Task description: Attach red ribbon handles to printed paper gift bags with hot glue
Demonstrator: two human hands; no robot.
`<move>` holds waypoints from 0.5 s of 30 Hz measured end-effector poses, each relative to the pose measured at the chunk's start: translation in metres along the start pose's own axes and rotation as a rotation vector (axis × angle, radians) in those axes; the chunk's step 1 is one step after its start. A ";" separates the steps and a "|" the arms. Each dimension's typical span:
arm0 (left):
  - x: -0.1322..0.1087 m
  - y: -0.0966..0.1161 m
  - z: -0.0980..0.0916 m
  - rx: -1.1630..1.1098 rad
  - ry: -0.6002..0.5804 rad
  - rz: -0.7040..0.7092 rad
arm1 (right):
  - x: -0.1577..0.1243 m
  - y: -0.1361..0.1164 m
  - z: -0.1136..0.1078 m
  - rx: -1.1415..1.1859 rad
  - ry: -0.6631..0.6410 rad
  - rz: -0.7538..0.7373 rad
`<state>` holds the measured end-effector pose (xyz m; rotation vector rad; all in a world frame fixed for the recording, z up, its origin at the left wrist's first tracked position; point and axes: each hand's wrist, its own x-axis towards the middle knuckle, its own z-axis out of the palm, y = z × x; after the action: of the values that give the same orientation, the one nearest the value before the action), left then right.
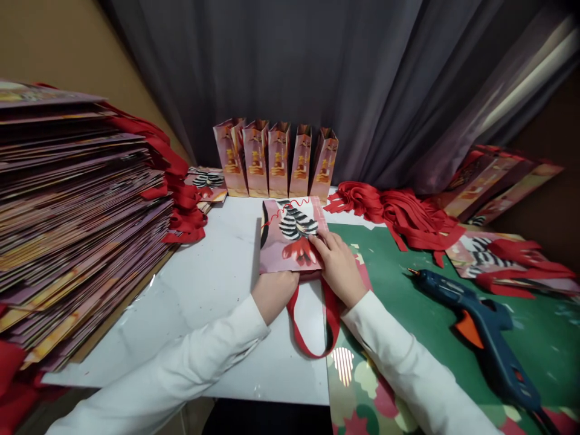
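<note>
Left hand (274, 293), right hand (338, 266) at gift bag (290, 238) edge, glue gun (480, 326) apart

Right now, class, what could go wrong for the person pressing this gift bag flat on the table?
1. The glue gun lies by the right hand, its tip close to the loose red ribbons; if hot, it might scorch them.
2. The tall, uneven stack of flat bags at the left may slide.
3. The ribbon handle loops out beside the left hand and could get snagged.

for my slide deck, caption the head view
Left hand and right hand rest on a flat gift bag, glue gun nearby
</note>
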<state>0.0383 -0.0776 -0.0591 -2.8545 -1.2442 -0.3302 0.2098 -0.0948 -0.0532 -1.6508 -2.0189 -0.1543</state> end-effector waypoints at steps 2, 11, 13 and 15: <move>-0.003 0.000 -0.002 0.066 -0.002 0.059 | 0.003 0.001 0.000 -0.033 -0.039 0.016; -0.032 -0.007 0.000 0.268 0.465 0.517 | 0.006 -0.001 -0.013 0.002 -0.025 0.070; -0.036 -0.005 -0.002 0.238 0.487 0.585 | 0.007 -0.003 -0.015 0.007 -0.019 0.075; -0.038 -0.002 -0.004 0.230 0.458 0.624 | 0.009 -0.006 -0.018 0.013 -0.009 0.080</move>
<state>0.0110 -0.1045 -0.0629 -2.5762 -0.2738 -0.7001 0.2091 -0.0954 -0.0325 -1.7234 -1.9534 -0.1046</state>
